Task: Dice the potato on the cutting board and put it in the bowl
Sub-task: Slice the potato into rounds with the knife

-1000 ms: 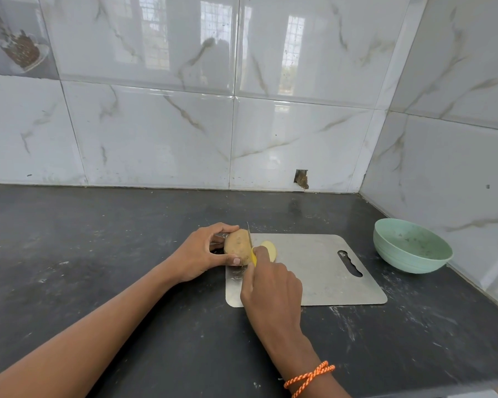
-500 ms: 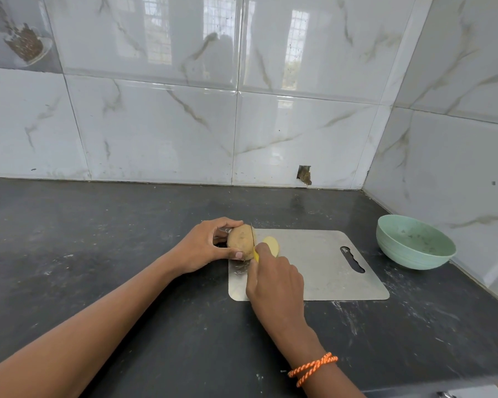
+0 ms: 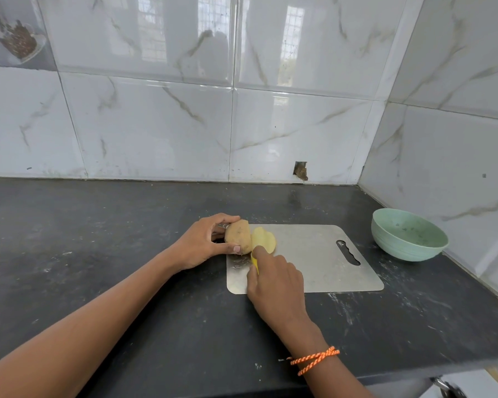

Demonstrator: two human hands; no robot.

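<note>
While the dark countertop [image 3: 98, 254] fills most of the view, the work sits on the steel cutting board [image 3: 314, 259] near its right end, with the pale green bowl [image 3: 408, 235] well apart to the right, against the tiled corner. At the board's left far corner the left hand [image 3: 204, 242] curls its fingers and thumb round the brown potato [image 3: 237, 236], pinning it partly over the board's edge, while the right hand [image 3: 273, 280] grips a yellow-handled knife [image 3: 254, 261]; the blade itself is hidden between potato and cut pieces, so its depth cannot be told. Judging by this, slicing is under way and dicing has scarcely begun. The main hazard is the left thumb, which lies along the near side of the potato just beside the knife's line; if the rounded, skin-on potato rolls or the blade skids, that thumb is what it meets. A smooth metal board may also slide on the counter under pressure, and the potato's seat at the very edge gives it little support. The potato looks unpeeled, tan and faintly speckled, its uncut bulk still large. Two pale yellow slices [image 3: 266, 239] lean against its cut face, moist-looking and overlapping, touching the board; loose like that, they could slip when gathered.
</note>
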